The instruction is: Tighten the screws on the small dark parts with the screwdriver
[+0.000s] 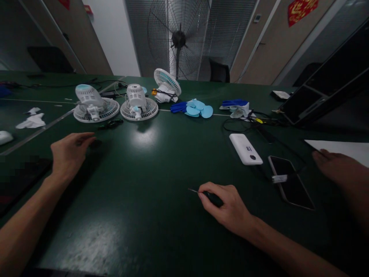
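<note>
My right hand is wrapped round a small screwdriver with a dark handle; its thin metal shaft points left, just above the green table. Over the table's left side, my left hand has thumb and fingers brought together. Whether anything small sits between those fingertips cannot be made out against the dark surface. Beyond that hand lies a small dark bundle. Two white desk fans rest face down behind it, and a third fan leans back further off.
Light blue fan blades and blue-and-white gloves lie along the back. To the right are a white power bank, a phone and cables. Another person's hand touches white paper. A dark tablet-like slab lies left.
</note>
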